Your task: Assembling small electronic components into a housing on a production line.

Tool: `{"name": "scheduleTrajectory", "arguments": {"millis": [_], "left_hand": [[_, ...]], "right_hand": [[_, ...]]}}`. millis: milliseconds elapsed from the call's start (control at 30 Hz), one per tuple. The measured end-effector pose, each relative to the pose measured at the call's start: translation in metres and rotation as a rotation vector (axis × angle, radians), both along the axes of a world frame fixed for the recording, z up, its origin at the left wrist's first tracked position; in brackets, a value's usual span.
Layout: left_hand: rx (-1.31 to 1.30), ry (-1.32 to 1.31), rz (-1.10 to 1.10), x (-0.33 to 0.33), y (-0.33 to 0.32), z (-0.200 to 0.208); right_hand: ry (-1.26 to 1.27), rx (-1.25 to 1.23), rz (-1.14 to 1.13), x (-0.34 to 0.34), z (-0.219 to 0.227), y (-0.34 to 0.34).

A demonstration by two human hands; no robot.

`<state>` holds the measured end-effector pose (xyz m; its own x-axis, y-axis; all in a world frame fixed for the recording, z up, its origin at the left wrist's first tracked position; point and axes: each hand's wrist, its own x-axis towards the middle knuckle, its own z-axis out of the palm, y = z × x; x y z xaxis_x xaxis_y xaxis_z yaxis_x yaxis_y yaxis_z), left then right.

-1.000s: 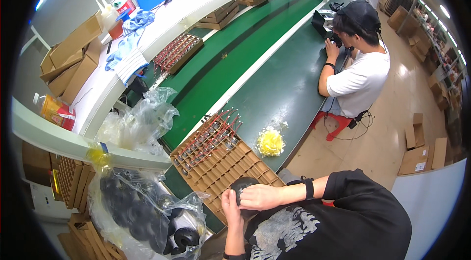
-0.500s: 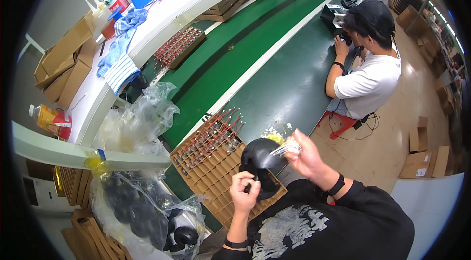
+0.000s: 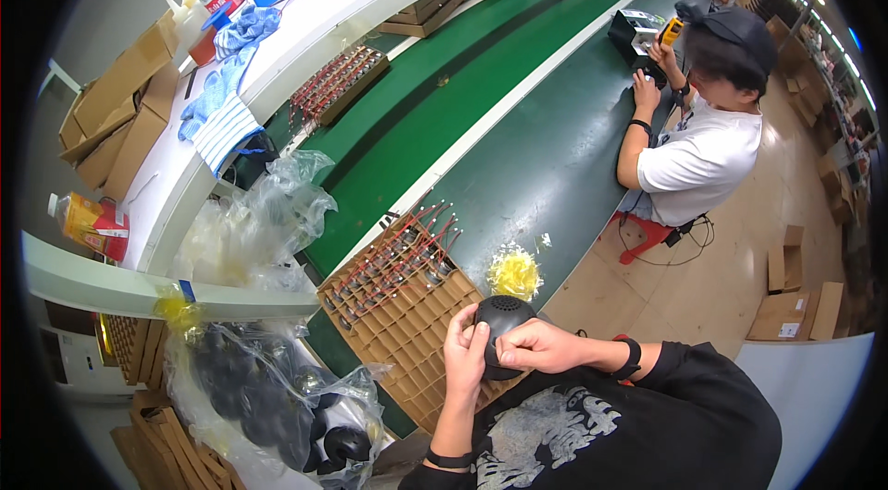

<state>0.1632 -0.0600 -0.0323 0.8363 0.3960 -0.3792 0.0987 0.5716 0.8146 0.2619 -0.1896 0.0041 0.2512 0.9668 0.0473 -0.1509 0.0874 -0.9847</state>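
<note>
A rounded black housing with a grille of small holes [image 3: 505, 307] is held up in front of me, over the near end of a divided cardboard tray [image 3: 407, 342]. My left hand [image 3: 465, 356] is closed around its left side, thumb toward me. Against its right side presses my right hand [image 3: 541, 347], fingers curled in; whatever may be inside them is hidden. Just beyond the housing, a pile of yellow and white scraps [image 3: 514, 273] lies on the dark green bench. Parts with red wires [image 3: 393, 254] fill the tray's far cells.
Left of the tray, a clear plastic bag [image 3: 268, 397] holds several black round shells. Crumpled clear plastic [image 3: 264, 226] lies beyond a white rail [image 3: 176, 296]. A green conveyor [image 3: 425, 92] runs along the bench. At the right, a co-worker [image 3: 698, 138] sits holding a yellow tool [image 3: 672, 30].
My right hand has come down and left onto the housing; the white strips it held are out of sight. The housing has turned, showing its grille. The co-worker has raised a yellow tool.
</note>
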Motion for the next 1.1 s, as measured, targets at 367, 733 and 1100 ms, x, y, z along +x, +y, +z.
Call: {"name": "scheduleTrajectory", "arguments": {"millis": [367,733,1100], "left_hand": [[0.279,0.058,0.259,-0.063,0.050,-0.036],[0.313,0.123,0.383,-0.131,0.060,-0.023],[0.338,0.184,0.344,-0.147,0.043,-0.034]], "right_hand": [[-0.500,0.051,-0.932,0.094,0.029,-0.020],[-1.632,-0.317,-0.476,0.109,-0.117,-0.008],[-1.645,-0.542,-0.303,0.108,-0.147,0.015]]}}
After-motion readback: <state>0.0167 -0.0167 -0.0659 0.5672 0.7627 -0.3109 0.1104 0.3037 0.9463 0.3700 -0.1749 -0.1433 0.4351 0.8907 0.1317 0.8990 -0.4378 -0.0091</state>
